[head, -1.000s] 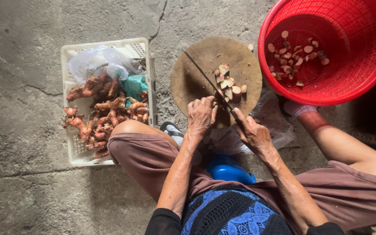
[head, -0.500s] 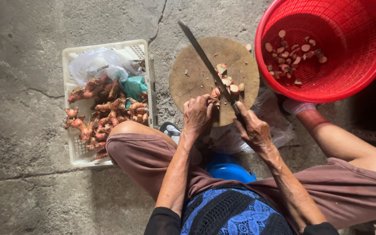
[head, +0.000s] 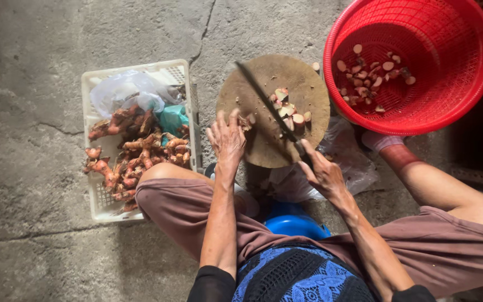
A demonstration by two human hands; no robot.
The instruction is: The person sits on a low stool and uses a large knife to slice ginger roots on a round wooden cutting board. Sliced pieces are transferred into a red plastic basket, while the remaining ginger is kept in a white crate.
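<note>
A round wooden chopping board point(head: 303, 89) lies on the concrete floor in front of me. My right hand point(head: 322, 173) grips a long knife point(head: 264, 100) whose blade slants across the board beside a small pile of cut root slices point(head: 286, 109). My left hand point(head: 227, 140) rests on the board's left part, fingers pressed on a piece of root point(head: 247, 120). More slices lie inside a red plastic basket point(head: 459, 84) at the upper right.
A white plastic crate point(head: 99, 204) at the left holds pinkish-brown knobbly roots point(head: 135, 151) and crumpled plastic bags point(head: 129, 92). A clear plastic sheet point(head: 353, 162) lies under the board. I sit on a blue stool point(head: 294, 221), knees spread either side.
The knife blade has come down from a raised slant to the slices on the board. My left hand has shifted slightly left, holding the root piece.
</note>
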